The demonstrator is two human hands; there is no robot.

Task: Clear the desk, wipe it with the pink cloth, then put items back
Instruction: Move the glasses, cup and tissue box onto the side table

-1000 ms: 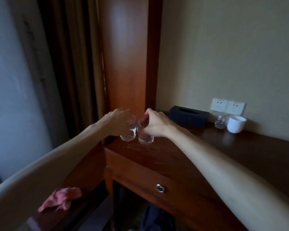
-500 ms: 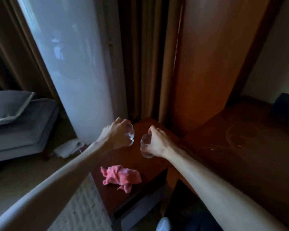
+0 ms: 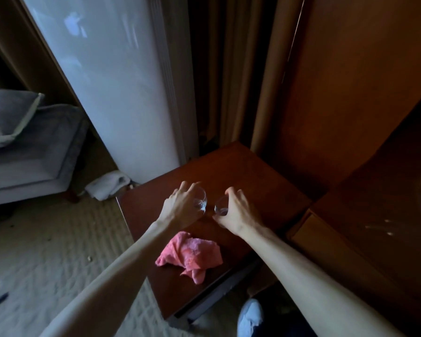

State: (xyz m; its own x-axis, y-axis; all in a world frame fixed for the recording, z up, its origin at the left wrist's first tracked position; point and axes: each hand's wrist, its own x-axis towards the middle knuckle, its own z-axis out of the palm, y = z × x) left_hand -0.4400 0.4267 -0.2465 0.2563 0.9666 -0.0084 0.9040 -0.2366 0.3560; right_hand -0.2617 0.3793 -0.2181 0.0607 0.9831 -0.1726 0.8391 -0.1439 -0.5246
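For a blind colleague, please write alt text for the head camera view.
Two hands, left and right, each hold a small clear glass over a low wooden side table. A crumpled pink cloth lies nearer on it.

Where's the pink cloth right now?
The pink cloth lies crumpled on the low side table, near its front edge, just below the left hand and right hand, which each hold a glass.

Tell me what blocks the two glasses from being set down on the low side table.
Nothing visible does. The left hand and right hand hold the glasses over bare wood of the side table; the pink cloth lies nearer, clear of them.
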